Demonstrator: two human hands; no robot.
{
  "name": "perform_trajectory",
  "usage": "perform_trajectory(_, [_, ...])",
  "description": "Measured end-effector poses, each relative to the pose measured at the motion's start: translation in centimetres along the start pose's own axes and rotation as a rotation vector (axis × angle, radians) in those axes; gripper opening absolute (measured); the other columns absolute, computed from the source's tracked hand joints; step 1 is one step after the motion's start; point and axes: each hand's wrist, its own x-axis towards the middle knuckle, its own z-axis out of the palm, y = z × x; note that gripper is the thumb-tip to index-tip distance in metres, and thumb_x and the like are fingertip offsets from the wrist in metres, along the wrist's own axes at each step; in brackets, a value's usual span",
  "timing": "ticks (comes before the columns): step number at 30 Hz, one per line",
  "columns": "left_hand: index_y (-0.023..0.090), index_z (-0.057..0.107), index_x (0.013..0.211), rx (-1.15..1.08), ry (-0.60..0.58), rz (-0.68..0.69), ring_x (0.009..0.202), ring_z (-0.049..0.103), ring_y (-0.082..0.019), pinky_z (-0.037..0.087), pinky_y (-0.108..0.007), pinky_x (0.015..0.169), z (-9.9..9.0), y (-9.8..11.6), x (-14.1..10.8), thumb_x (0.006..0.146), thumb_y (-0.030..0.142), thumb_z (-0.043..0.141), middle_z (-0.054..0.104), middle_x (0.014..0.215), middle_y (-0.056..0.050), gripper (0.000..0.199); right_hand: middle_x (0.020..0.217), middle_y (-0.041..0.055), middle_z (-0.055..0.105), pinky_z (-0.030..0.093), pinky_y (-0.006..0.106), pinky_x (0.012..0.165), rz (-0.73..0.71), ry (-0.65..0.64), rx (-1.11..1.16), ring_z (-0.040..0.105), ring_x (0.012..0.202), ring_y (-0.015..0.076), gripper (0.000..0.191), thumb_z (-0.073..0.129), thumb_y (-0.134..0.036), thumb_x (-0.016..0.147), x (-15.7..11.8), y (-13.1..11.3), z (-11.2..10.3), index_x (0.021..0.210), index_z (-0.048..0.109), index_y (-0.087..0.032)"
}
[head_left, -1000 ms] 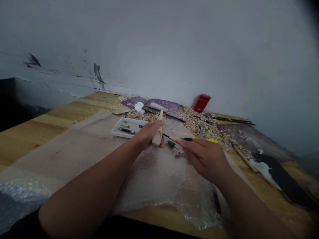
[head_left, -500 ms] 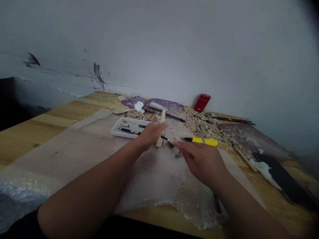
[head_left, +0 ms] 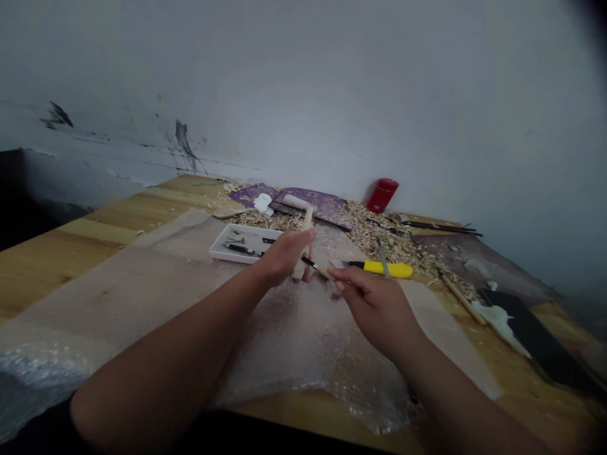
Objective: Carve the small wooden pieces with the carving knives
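Above the bubble wrap (head_left: 294,354), at twelve o'clock, my left hand (head_left: 284,256) clamps a long wood piece (head_left: 308,221) standing upright, and my right hand (head_left: 379,306), just beside, pinches a thin carving tool (head_left: 310,263) pointing nine o'clock toward it.

2 hands (head_left: 284,256), 1 wht tray (head_left: 220,254)

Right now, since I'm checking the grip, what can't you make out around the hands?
Head view:
The middle of the pale wooden piece: hidden by the left hand.
The grip end of the carving tool: hidden by the right hand.
The tool's tip: too small and blurred to show whether it touches the wood.
The small tools in the white tray: too small to identify.
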Motion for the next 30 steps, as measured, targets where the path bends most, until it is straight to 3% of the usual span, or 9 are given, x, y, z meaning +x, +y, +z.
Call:
perform_trajectory(16, [0.016,0.047,0.051,-0.015,-0.112,-0.051,0.024,0.044,-0.013,0.029,-0.02,0.026,-0.1,0.5,-0.3,0.08,0.046,0.035,0.049,0.032,-0.003,0.044,0.069,-0.0005,0.064,0.04,0.022,0.052,0.166,-0.143,0.318,0.055,0.058,0.011,0.023,0.051,-0.023,0.076,1.1,1.0,-0.4,0.093,0.065,-0.02])
perform_trajectory(21, [0.016,0.047,0.048,-0.037,-0.153,-0.068,0.025,0.045,-0.013,0.029,-0.021,0.027,-0.2,0.5,-0.5,0.08,0.047,0.036,0.05,0.033,-0.004,0.046,0.063,-0.0015,0.061,0.038,0.02,0.048,0.143,-0.18,0.338,0.053,0.054,0.0099,0.024,0.05,-0.022,0.077,1.2,1.5,-0.6,0.095,0.065,-0.02])
perform_trajectory(23, [0.016,0.048,0.048,-0.087,-0.179,-0.075,0.024,0.043,-0.012,0.032,-0.022,0.028,-0.3,0.3,-0.5,0.079,0.047,0.038,0.05,0.033,-0.003,0.045,0.066,-0.0007,0.062,0.039,0.02,0.05,0.079,-0.178,0.289,0.054,0.056,0.0098,0.024,0.05,-0.021,0.078,1.3,1.7,-0.8,0.096,0.065,-0.02])
perform_trajectory(26, [0.015,0.049,0.049,-0.186,-0.194,-0.092,0.023,0.04,-0.011,0.038,-0.024,0.031,-0.1,-0.1,-0.2,0.078,0.048,0.039,0.048,0.032,-0.002,0.044,0.074,0.0012,0.064,0.04,0.021,0.057,-0.166,-0.156,0.091,0.056,0.063,0.0107,0.027,0.047,-0.018,0.08,1.2,2.0,-1.3,0.102,0.063,-0.022])
perform_trajectory(30, [0.015,0.048,0.049,-0.278,-0.069,-0.151,0.023,0.041,-0.011,0.036,-0.023,0.028,0.4,-0.3,0.2,0.074,0.048,0.044,0.044,0.031,0.0,0.041,0.065,0.0021,0.057,0.035,0.023,0.053,-0.432,-0.093,-0.289,0.05,0.058,0.0127,0.032,0.042,-0.019,0.083,0.8,1.6,-1.9,0.106,0.062,-0.028])
